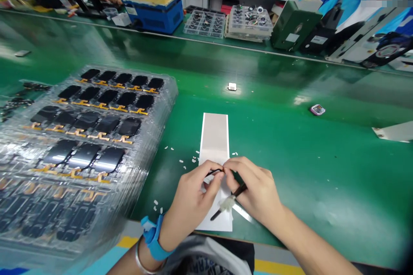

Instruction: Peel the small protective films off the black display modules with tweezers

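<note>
A thin black strip (214,172) sits pinched in the left hand's (190,200) fingertips; it looks light and flimsy, best held by its end. The right hand (256,189) closes around a black stick (239,190), above a white backing sheet (214,137) on a green mat (322,180).

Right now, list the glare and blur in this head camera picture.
In the head view, glare flares on the green bench mat around a small white piece; the stacked clear blister trays smear toward the lower left.
</note>
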### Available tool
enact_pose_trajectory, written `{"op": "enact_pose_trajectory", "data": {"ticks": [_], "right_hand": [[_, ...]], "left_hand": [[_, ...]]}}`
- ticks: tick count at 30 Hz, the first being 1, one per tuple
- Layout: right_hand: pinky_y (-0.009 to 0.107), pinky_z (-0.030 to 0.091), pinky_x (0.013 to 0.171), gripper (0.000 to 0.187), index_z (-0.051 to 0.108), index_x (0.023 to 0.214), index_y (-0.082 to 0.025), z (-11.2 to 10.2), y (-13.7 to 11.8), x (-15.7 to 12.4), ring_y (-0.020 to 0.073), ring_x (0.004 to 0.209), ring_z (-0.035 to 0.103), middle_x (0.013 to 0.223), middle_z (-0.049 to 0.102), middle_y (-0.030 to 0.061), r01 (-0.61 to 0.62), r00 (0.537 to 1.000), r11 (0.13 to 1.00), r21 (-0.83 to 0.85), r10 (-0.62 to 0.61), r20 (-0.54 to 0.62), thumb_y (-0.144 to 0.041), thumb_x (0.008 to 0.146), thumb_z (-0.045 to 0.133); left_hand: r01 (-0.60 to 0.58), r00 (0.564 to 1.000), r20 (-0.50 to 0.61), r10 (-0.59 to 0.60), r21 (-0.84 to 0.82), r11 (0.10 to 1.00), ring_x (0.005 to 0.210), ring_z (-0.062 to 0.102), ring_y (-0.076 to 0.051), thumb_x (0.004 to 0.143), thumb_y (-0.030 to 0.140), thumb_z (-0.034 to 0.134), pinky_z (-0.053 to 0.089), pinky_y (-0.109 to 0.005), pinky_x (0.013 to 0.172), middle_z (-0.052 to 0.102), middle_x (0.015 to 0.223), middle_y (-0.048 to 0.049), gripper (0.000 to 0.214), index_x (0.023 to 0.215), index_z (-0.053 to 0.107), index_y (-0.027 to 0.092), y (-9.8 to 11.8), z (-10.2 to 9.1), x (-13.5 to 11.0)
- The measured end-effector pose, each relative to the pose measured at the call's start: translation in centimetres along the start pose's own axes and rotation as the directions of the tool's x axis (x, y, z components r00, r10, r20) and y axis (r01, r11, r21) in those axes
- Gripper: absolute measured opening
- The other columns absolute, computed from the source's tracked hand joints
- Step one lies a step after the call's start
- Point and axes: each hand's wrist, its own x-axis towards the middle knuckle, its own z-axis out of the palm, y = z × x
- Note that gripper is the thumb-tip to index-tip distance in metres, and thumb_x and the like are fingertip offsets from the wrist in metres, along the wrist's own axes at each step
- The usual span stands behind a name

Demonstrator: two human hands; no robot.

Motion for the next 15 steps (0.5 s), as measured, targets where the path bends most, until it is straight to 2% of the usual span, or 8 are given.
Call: {"op": "enact_pose_trajectory", "data": {"ticks": [2, 4, 7, 10, 13, 15], "right_hand": [[0.023, 0.047, 0.056, 0.013, 0.065, 0.086, -0.017, -0.8, 0.5, 0.6, 0.0116, 0.062, 0.061, 0.076, 0.067, 0.0028, -0.153, 0.988, 0.983, 0.1, 0.152, 0.013, -0.015, 0.092, 0.054], [0.022, 0.042, 0.051, 0.012, 0.066, 0.078, -0.018, -1.6, 1.5, 1.0, 0.01, 0.055, 0.055, 0.07, 0.066, 0.0009, -0.292, 0.956, 0.942, 0.168, 0.287, 0.051, -0.02, 0.088, 0.059], [0.023, 0.042, 0.052, 0.01, 0.069, 0.075, -0.018, -2.3, 3.4, 1.2, 0.0113, 0.058, 0.058, 0.072, 0.069, 0.0021, -0.456, 0.89, 0.859, 0.233, 0.437, 0.131, -0.025, 0.082, 0.065], [0.024, 0.045, 0.056, 0.01, 0.071, 0.079, -0.017, -2.1, 4.4, 1.1, 0.0129, 0.063, 0.062, 0.077, 0.071, 0.004, -0.529, 0.848, 0.802, 0.276, 0.494, 0.189, -0.025, 0.081, 0.065], [0.024, 0.047, 0.058, 0.012, 0.071, 0.082, -0.017, -1.6, 4.2, 1.3, 0.0137, 0.067, 0.063, 0.08, 0.071, 0.005, -0.534, 0.846, 0.765, 0.361, 0.481, 0.231, -0.026, 0.082, 0.063], [0.023, 0.045, 0.055, 0.015, 0.07, 0.077, -0.016, -1.4, 3.7, 1.5, 0.0121, 0.062, 0.059, 0.074, 0.069, 0.0035, -0.549, 0.836, 0.729, 0.409, 0.486, 0.256, -0.028, 0.083, 0.063]], "left_hand": [[0.016, 1.0, 0.005, -0.016, -0.025, 1.0, 0.07, 0.059, -0.013, 0.099, 0.02, 0.049, 0.041, -0.022, 0.066, 0.064, 0.079, 0.0018, 0.01, 0.091, 0.056, 0.021, -0.1, 0.0, 0.0], [0.042, 0.999, -0.01, -0.043, -0.094, 0.995, 0.069, 0.058, -0.013, 0.1, 0.021, 0.047, 0.041, -0.023, 0.065, 0.062, 0.077, 0.0016, 0.01, 0.092, 0.054, 0.021, -0.2, 0.1, -0.1], [0.083, 0.994, -0.045, -0.096, -0.226, 0.971, 0.069, 0.056, -0.013, 0.102, 0.025, 0.044, 0.042, -0.025, 0.066, 0.057, 0.076, 0.002, 0.008, 0.096, 0.049, 0.022, -0.3, 0.2, -0.4], [0.13, 0.99, -0.016, -0.142, -0.311, 0.941, 0.072, 0.057, -0.014, 0.103, 0.029, 0.043, 0.04, -0.024, 0.062, 0.055, 0.076, 0.0022, 0.007, 0.098, 0.044, 0.024, -0.3, 0.3, -0.7], [0.168, 0.986, 0.044, -0.163, -0.35, 0.922, 0.068, 0.055, -0.014, 0.103, 0.035, 0.042, 0.034, -0.023, 0.053, 0.054, 0.071, 0.0028, 0.012, 0.098, 0.042, 0.024, -0.3, 0.3, -0.8], [0.173, 0.985, 0.077, -0.156, -0.362, 0.916, 0.061, 0.049, -0.012, 0.103, 0.037, 0.042, 0.033, -0.023, 0.052, 0.049, 0.065, 0.0052, 0.013, 0.1, 0.042, 0.024, -0.2, 0.3, -0.7]]}}
